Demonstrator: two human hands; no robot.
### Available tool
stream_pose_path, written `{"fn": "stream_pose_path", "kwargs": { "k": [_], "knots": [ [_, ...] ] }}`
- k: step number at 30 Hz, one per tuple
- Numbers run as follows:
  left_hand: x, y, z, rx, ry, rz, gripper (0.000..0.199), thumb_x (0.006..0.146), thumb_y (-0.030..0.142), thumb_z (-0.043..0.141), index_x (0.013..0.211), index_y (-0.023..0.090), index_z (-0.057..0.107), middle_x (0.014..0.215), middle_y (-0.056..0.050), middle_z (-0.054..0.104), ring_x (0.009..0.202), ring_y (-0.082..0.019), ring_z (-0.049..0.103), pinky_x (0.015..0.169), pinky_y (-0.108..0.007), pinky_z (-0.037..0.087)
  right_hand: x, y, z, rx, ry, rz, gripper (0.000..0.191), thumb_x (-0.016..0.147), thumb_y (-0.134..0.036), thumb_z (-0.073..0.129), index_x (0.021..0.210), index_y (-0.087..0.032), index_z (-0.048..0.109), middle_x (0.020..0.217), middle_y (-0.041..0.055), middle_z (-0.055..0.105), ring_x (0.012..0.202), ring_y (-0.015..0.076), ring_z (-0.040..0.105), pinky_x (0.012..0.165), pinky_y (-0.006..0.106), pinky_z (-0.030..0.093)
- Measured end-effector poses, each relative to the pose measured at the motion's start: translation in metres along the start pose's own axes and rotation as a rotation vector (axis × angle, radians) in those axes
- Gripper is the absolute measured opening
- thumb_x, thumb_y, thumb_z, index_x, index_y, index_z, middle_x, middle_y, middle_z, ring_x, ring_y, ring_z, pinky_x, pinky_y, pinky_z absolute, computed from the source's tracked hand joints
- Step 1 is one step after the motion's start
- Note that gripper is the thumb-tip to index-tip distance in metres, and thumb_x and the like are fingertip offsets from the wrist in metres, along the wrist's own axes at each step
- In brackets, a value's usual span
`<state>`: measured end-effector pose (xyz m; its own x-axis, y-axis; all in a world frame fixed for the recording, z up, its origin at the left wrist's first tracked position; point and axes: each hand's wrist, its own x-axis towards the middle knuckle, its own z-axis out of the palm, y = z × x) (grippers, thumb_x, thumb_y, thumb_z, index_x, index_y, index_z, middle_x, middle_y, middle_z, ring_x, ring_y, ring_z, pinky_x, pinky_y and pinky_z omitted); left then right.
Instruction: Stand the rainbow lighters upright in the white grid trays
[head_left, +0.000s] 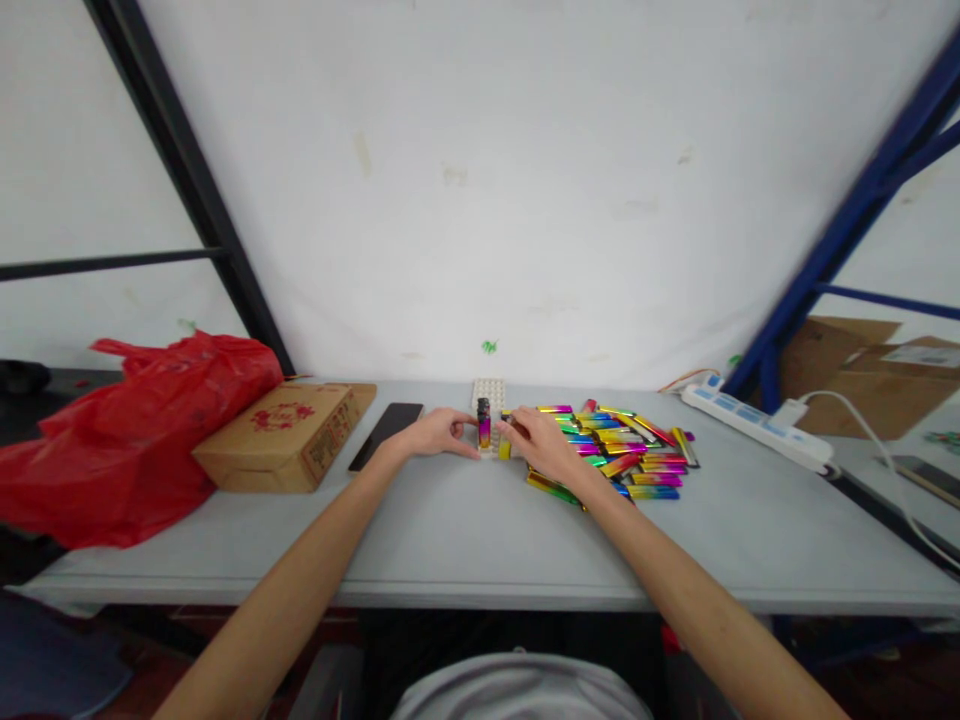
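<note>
A white tray with rows of holes sits at the middle of the table, close to the wall. One shiny purple and gold lighter with a black top stands upright at its near end. My left hand is beside this lighter, thumb and forefinger apart; whether the fingertips touch the tray is unclear. Just to the right, my right hand grips a yellow lighter held upright, partly hidden by the fingers. Many shiny multicoloured lighters lie in a loose pile beside and beyond my right hand.
Left of my hands lie a black phone, a brown cardboard box and a red plastic bag. A white power strip with a plugged cable is at the right. The wall closes off the table's back.
</note>
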<state>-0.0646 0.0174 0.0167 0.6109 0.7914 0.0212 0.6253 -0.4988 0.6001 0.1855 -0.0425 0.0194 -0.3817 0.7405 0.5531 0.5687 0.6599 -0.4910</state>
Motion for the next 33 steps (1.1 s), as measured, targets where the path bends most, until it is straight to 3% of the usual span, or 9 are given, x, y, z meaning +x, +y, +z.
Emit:
{"fn": "stream_pose_path", "kwargs": {
  "k": [3,8,12,17,21,24,28,33],
  "knots": [
    [-0.001,0.002,0.0,0.01,-0.001,0.005,0.072,0.063,0.068,0.081,0.115,0.019,0.075,0.065,0.006,0.048,0.062,-0.014,0.043,0.058,-0.025,0.028,-0.001,0.001,0.005,0.072,-0.004,0.056,0.049,0.102,-0.057,0.049,0.067,-0.022,0.05,0.062,-0.0011,0.055,0.059,0.015,0.045,0.062,0.028,0.03],
    [-0.001,0.003,0.001,0.044,0.019,-0.018,0.072,0.062,0.068,0.082,0.115,0.02,0.076,0.067,0.005,0.05,0.062,-0.014,0.043,0.057,-0.025,0.027,-0.001,0.006,0.016,0.097,-0.016,0.085,0.051,0.102,-0.062,0.044,0.071,-0.023,0.055,0.067,0.0017,0.063,0.06,0.0163,0.051,0.062,0.028,0.031],
    [0.0,0.001,0.002,0.036,0.021,-0.018,0.071,0.061,0.069,0.082,0.112,0.019,0.076,0.066,0.005,0.051,0.061,-0.013,0.043,0.058,-0.025,0.027,0.001,0.004,0.022,-0.002,-0.051,0.022,0.046,0.101,-0.06,0.048,0.078,-0.022,0.061,0.075,0.0053,0.067,0.067,0.0191,0.057,0.067,0.029,0.035],
    [0.0,0.003,0.001,0.007,0.009,-0.015,0.077,0.06,0.07,0.081,0.116,0.018,0.075,0.066,0.006,0.049,0.062,-0.014,0.043,0.059,-0.025,0.029,0.002,-0.005,0.024,-0.2,-0.09,-0.059,0.032,0.101,-0.047,0.057,0.087,-0.02,0.069,0.085,0.0102,0.07,0.079,0.0218,0.062,0.076,0.031,0.039],
    [-0.002,0.006,-0.001,-0.001,-0.001,-0.015,0.083,0.061,0.071,0.08,0.123,0.017,0.073,0.064,0.006,0.046,0.061,-0.014,0.041,0.059,-0.025,0.029,0.003,-0.004,0.017,-0.226,-0.175,-0.103,0.034,0.104,-0.045,0.053,0.094,-0.018,0.071,0.088,0.0083,0.071,0.081,0.0192,0.064,0.076,0.028,0.04],
    [-0.002,0.006,-0.001,0.012,0.004,-0.021,0.084,0.062,0.07,0.081,0.126,0.016,0.072,0.065,0.006,0.046,0.062,-0.014,0.042,0.058,-0.024,0.029,0.004,0.009,0.001,-0.27,-0.174,-0.057,0.037,0.107,-0.044,0.046,0.096,-0.017,0.07,0.09,0.0074,0.072,0.083,0.0179,0.064,0.079,0.027,0.042],
    [-0.001,0.004,0.0,0.013,-0.003,-0.037,0.085,0.062,0.068,0.082,0.128,0.015,0.071,0.066,0.006,0.047,0.063,-0.014,0.042,0.057,-0.024,0.029,0.003,0.044,-0.027,-0.42,-0.118,0.099,0.031,0.108,-0.031,0.045,0.108,-0.015,0.071,0.106,0.0125,0.073,0.101,0.021,0.066,0.092,0.03,0.044],
    [0.001,0.002,0.0,0.019,-0.003,-0.038,0.083,0.061,0.067,0.083,0.126,0.016,0.072,0.068,0.005,0.049,0.064,-0.015,0.045,0.057,-0.024,0.03,-0.001,0.088,-0.046,-0.487,-0.184,0.218,0.032,0.105,-0.027,0.049,0.125,-0.014,0.069,0.127,0.0146,0.071,0.121,0.0239,0.063,0.106,0.033,0.042]
  ]
}}
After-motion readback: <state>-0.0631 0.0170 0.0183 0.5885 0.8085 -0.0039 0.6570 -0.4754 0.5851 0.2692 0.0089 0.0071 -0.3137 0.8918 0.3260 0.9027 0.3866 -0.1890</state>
